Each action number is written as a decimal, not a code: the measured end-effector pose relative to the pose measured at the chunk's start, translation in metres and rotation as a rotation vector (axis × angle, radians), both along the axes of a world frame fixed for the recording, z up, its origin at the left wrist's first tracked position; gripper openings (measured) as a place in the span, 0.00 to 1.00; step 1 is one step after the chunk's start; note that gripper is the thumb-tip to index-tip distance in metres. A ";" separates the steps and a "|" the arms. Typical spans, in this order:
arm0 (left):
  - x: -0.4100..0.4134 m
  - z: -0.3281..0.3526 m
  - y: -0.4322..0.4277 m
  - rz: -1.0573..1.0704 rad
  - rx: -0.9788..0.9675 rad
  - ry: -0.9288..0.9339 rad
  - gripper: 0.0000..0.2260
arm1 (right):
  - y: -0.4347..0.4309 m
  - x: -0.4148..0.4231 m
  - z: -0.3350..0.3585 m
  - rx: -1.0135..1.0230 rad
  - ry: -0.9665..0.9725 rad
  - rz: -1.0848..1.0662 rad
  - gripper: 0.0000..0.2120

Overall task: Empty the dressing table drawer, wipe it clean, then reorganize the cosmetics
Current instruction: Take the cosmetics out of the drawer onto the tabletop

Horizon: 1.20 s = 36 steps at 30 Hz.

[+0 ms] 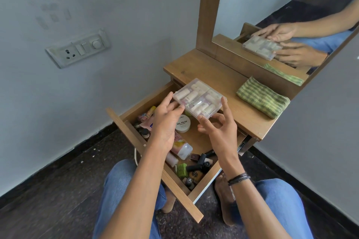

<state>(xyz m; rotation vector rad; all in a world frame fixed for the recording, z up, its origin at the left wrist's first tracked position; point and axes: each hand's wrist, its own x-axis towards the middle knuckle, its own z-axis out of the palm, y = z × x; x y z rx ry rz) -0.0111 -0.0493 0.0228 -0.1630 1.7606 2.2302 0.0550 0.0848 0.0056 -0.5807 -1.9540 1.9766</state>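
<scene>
Held above the far end of the open drawer (143, 101): flat clear plastic box (200, 98) packed with small cream tubes (191, 96). Pinched at opposite edges by left hand (165, 122) fingertips and right hand (217, 132) spread thumb and forefinger.

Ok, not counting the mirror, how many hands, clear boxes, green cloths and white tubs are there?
Hands: 2, the left hand and the right hand
Clear plastic box: 1, held by both hands
Green checked cloth: 1
White tub labelled NAIL POLISH: 1
Total: 5
</scene>
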 end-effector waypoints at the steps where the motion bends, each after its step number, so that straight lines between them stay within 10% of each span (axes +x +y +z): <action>1: 0.000 0.000 0.002 -0.005 0.007 -0.002 0.31 | 0.003 -0.002 0.001 0.071 -0.033 0.007 0.45; 13: 0.000 0.001 0.006 -0.046 0.027 -0.028 0.33 | 0.023 -0.030 0.031 1.143 -0.235 0.059 0.31; 36: -0.013 -0.013 0.003 -0.017 -0.279 -0.013 0.21 | 0.047 -0.144 0.034 1.223 -0.203 0.042 0.22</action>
